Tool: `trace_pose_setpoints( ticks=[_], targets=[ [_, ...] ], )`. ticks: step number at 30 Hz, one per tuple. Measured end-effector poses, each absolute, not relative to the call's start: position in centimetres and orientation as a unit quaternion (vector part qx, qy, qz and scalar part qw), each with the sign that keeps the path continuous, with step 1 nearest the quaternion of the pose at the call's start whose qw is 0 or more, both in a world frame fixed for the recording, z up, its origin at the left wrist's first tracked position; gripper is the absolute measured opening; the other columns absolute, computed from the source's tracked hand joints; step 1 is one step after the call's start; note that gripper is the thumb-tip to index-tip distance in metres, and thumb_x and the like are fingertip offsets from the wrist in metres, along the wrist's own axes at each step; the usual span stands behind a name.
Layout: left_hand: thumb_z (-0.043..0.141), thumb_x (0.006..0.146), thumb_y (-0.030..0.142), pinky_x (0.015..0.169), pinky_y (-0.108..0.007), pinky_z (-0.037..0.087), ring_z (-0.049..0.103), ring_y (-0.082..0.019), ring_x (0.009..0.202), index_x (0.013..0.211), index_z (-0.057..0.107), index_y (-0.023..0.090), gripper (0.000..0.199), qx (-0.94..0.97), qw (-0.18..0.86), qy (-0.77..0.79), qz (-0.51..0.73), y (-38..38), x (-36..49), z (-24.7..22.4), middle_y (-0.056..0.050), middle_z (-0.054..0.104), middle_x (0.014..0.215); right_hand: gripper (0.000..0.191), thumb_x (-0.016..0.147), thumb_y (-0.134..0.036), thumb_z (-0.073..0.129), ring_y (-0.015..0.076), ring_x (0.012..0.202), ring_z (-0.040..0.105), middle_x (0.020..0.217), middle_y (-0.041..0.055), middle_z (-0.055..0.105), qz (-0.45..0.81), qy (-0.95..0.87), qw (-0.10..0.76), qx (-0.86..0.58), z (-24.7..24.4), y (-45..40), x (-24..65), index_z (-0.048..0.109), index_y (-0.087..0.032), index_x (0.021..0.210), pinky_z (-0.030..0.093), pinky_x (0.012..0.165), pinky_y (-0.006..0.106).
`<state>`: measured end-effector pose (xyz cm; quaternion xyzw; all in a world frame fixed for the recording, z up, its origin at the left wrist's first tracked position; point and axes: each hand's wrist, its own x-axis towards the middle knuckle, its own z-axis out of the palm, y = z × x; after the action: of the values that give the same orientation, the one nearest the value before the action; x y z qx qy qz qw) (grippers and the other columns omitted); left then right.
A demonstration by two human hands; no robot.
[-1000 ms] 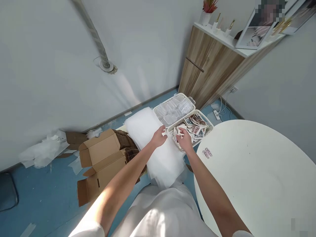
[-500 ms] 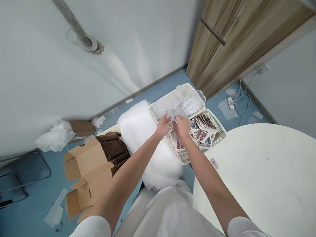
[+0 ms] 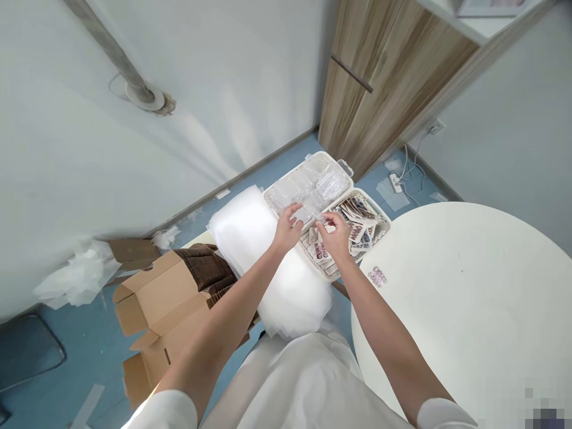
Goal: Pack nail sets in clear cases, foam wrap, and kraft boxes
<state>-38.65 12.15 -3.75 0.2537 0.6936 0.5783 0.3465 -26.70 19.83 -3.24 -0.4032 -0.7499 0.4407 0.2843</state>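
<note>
1. The right hand (image 3: 334, 236) pinches a clear plastic piece (image 3: 318, 214) over the baskets (image 3: 385, 228), seemingly by its edge for delicacy; the left hand (image 3: 288, 227) waits beside it, fingers parted.
2. Packets (image 3: 331, 183) and cards (image 3: 357, 211) sit in adjoining baskets, probably for reach.
3. Pink pieces (image 3: 378, 276) lie on the round tabletop (image 3: 456, 298); blue floor (image 3: 84, 333) below.

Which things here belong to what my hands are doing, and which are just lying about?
Likely part of the job:
- clear plastic piece at the right hand
- basket of clear packets
- printed cards in the nearer basket

Probably just lying about:
- power strip
- crumpled white sheets
- dark chair
</note>
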Motion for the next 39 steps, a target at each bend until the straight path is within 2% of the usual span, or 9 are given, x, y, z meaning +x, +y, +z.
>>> trace_pose_setpoints(
  ticks=[3, 7, 11, 14, 20, 25, 28, 35, 39],
  targets=[
    [0.057, 0.069, 0.022, 0.092, -0.037, 0.036, 0.04, -0.021, 0.116, 0.113, 0.046, 0.024, 0.046, 0.286, 0.33, 0.678, 0.592, 10.0, -37.2, -2.3, -0.007, 0.039, 0.128, 0.027, 0.07, -0.031, 0.056, 0.0164, 0.08, 0.053, 0.089, 0.0043, 0.058, 0.52, -0.679, 0.312, -0.414, -2.2, 17.6, -24.5, 0.058, -0.021, 0.096, 0.044, 0.075, 0.032],
    [0.066, 0.064, 0.032, 0.081, -0.034, 0.043, 0.056, -0.018, 0.093, 0.122, 0.036, 0.022, 0.067, 0.258, 0.43, 0.609, 0.614, 6.3, -35.0, -1.0, -0.011, 0.049, 0.117, 0.041, 0.064, -0.033, 0.063, 0.0164, 0.079, 0.056, 0.085, 0.0033, 0.06, 0.602, -0.586, 0.339, -0.423, -0.9, 13.7, -21.2, 0.055, -0.022, 0.103, 0.046, 0.076, 0.035],
    [0.067, 0.062, 0.038, 0.073, -0.031, 0.046, 0.059, -0.015, 0.076, 0.108, 0.05, 0.016, 0.054, 0.253, 0.513, 0.572, 0.588, 2.2, -32.0, 0.0, -0.007, 0.061, 0.089, 0.043, 0.062, -0.034, 0.066, 0.0167, 0.08, 0.057, 0.085, 0.004, 0.06, 0.623, -0.535, 0.366, -0.438, 0.4, 8.9, -17.0, 0.054, -0.021, 0.102, 0.047, 0.077, 0.035],
    [0.067, 0.062, 0.039, 0.071, -0.031, 0.047, 0.059, -0.016, 0.076, 0.097, 0.057, 0.013, 0.045, 0.27, 0.553, 0.561, 0.553, -0.3, -29.6, 0.4, -0.008, 0.063, 0.086, 0.038, 0.063, -0.035, 0.066, 0.017, 0.081, 0.057, 0.087, 0.0054, 0.061, 0.625, -0.514, 0.37, -0.455, 1.1, 5.6, -13.5, 0.056, -0.021, 0.097, 0.046, 0.076, 0.035],
    [0.065, 0.065, 0.04, 0.075, -0.033, 0.047, 0.06, -0.019, 0.084, 0.101, 0.058, 0.016, 0.044, 0.318, 0.632, 0.524, 0.474, -3.1, -25.2, 1.2, -0.011, 0.063, 0.097, 0.038, 0.061, -0.037, 0.068, 0.017, 0.078, 0.057, 0.082, 0.0045, 0.062, 0.606, -0.466, 0.394, -0.51, 2.0, 1.4, -7.6, 0.057, -0.021, 0.094, 0.046, 0.073, 0.035],
    [0.064, 0.065, 0.044, 0.076, -0.031, 0.047, 0.06, -0.016, 0.081, 0.1, 0.057, 0.015, 0.046, 0.312, 0.648, 0.517, 0.464, -3.0, -22.0, 1.8, -0.009, 0.064, 0.094, 0.033, 0.06, -0.038, 0.068, 0.0137, 0.07, 0.056, 0.077, 0.0013, 0.061, 0.599, -0.43, 0.423, -0.527, 2.5, -0.5, -4.2, 0.058, -0.021, 0.086, 0.045, 0.069, 0.031],
    [0.063, 0.065, 0.046, 0.072, -0.029, 0.047, 0.06, -0.015, 0.076, 0.096, 0.058, 0.015, 0.044, 0.322, 0.643, 0.526, 0.455, -1.9, -20.1, 1.7, -0.008, 0.064, 0.092, 0.028, 0.062, -0.039, 0.066, 0.0128, 0.067, 0.055, 0.077, 0.0017, 0.061, 0.605, -0.432, 0.407, -0.53, 2.4, -1.3, -1.6, 0.058, -0.02, 0.081, 0.044, 0.068, 0.03],
    [0.064, 0.064, 0.043, 0.064, -0.027, 0.046, 0.057, -0.012, 0.066, 0.088, 0.062, 0.015, 0.037, 0.414, 0.64, 0.509, 0.4, 1.6, -14.1, 1.4, -0.006, 0.065, 0.079, 0.042, 0.063, -0.036, 0.066, 0.0163, 0.088, 0.056, 0.1, 0.0055, 0.06, 0.572, -0.424, 0.394, -0.58, 3.3, -1.3, 6.2, 0.056, -0.024, 0.102, 0.042, 0.079, 0.033],
    [0.062, 0.064, 0.043, 0.062, -0.028, 0.045, 0.056, -0.012, 0.064, 0.087, 0.064, 0.015, 0.036, 0.474, 0.633, 0.489, 0.367, 3.3, -10.2, 1.2, -0.006, 0.066, 0.078, 0.045, 0.062, -0.035, 0.067, 0.0149, 0.083, 0.057, 0.102, 0.0055, 0.06, 0.572, -0.423, 0.404, -0.575, 3.7, 0.2, 9.5, 0.055, -0.025, 0.105, 0.043, 0.077, 0.033]
  ],
)
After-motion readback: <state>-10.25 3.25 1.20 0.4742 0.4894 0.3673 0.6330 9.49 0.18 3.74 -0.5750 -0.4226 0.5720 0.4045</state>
